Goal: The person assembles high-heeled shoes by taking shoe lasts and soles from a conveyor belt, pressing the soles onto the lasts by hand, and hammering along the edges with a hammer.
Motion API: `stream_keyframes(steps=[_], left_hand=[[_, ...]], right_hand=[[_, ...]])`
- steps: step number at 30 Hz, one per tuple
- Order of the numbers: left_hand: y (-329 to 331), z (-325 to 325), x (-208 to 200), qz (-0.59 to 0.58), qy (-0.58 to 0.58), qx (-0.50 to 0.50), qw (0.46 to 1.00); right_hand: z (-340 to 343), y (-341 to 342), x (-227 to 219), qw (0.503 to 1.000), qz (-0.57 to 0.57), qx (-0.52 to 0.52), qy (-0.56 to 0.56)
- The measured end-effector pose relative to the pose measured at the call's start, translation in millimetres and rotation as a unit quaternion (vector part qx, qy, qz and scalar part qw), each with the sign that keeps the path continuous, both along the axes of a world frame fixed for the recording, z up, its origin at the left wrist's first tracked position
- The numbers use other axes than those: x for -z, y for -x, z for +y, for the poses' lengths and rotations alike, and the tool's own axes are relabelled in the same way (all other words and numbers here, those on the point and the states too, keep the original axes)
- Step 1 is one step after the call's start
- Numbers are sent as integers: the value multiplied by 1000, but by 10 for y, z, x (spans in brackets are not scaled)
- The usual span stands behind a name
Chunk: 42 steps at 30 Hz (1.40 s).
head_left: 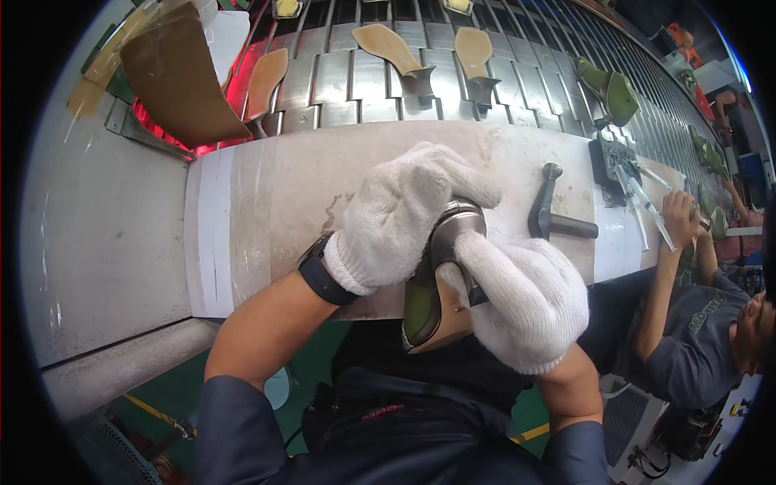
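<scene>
A green high-heeled shoe (422,311) with a tan sole is between my hands, just over the near edge of the bench, its toe toward me. Its dark, shiny heel part (453,234) points away from me. My left hand (404,210), in a white knitted glove, curls round the far and left side of the heel part. The gloved right hand (529,299) grips from the right, fingers pressed against the heel and the inner side of the shoe. Both hands are closed, and they hide part of the shoe. Right of them a hammer (558,210) lies on the bench.
Beyond the bench (291,178) runs a slatted metal conveyor (331,81) bearing tan soles (473,52) and green shoes (610,93). A dark block (612,162) with syringes (643,202) stands at right, near a co-worker's hand (679,218). A brown board (174,77) rises at far left.
</scene>
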State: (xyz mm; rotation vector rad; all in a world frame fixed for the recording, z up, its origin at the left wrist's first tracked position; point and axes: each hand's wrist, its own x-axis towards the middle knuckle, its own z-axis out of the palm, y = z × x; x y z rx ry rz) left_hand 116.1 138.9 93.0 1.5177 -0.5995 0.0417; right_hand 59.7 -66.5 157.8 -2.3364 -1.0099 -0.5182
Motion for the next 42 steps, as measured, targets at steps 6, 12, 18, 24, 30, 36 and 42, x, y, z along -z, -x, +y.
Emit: stream_keyframes(steps=[6, 12, 18, 24, 30, 36, 42], left_hand=[[4, 35, 8, -14, 13, -5, 1000], [48, 97, -85, 95, 38, 29, 994], [-135, 103, 28, 140, 129, -39, 981], [-54, -164, -113, 159, 30, -34, 986], [-214, -427, -12, 144, 36, 4, 989], [-216, -316, 117, 153, 66, -3, 986], [-118, -262, -112, 128, -87, 13, 988]], right_hand=[[24, -77, 123, 998, -46, -29, -21], [79, -209, 53, 998, -62, -14, 12], [15, -346, 357, 918, 260, 129, -271], [-159, -151, -233, 909, 380, 85, -149], [-204, -403, -167, 972, 150, 112, 140], [-177, -361, 76, 964, -96, 94, 232], [-174, -240, 37, 982, 128, 118, 68]])
